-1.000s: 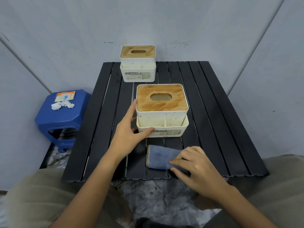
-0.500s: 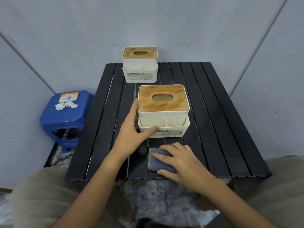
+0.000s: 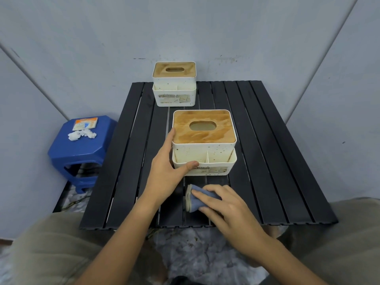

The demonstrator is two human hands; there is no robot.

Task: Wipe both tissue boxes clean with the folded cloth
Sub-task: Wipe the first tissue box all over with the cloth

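Grey-blue walls meet in a corner behind a low black slatted table (image 3: pixel 277 153) that fills the middle of the frame. Two tissue boxes stand on it, both off-white and speckled, with wooden lids cut by an oval slot and a divided tray along the near side. The far tissue box (image 3: pixel 174 87) sits at the back edge of the table, upper centre of the frame. The near tissue box (image 3: pixel 203 140) stands at the centre, well apart from the far one.

The left hand (image 3: pixel 166 167) holds the near box at its lower left corner: the fingers lie straight up along the left wall, fingertips at the lid's edge, and the thumb presses across the front of the tray. The folded blue cloth (image 3: pixel 194 199), with a pale edge, lies on the slats just below that box, near the table's front edge. The right hand (image 3: pixel 230 210) is on it, fingers curled over the top and thumb against its near side, gripping it; most of the cloth is hidden under the hand.

At the left of the frame, beside the table, stands a blue plastic stool (image 3: pixel 80 153). On its seat lie a small orange and white packet (image 3: pixel 85 124) and some crumpled white tissue (image 3: pixel 81 135). Khaki-clad knees (image 3: pixel 51 249) show along the bottom of the frame.
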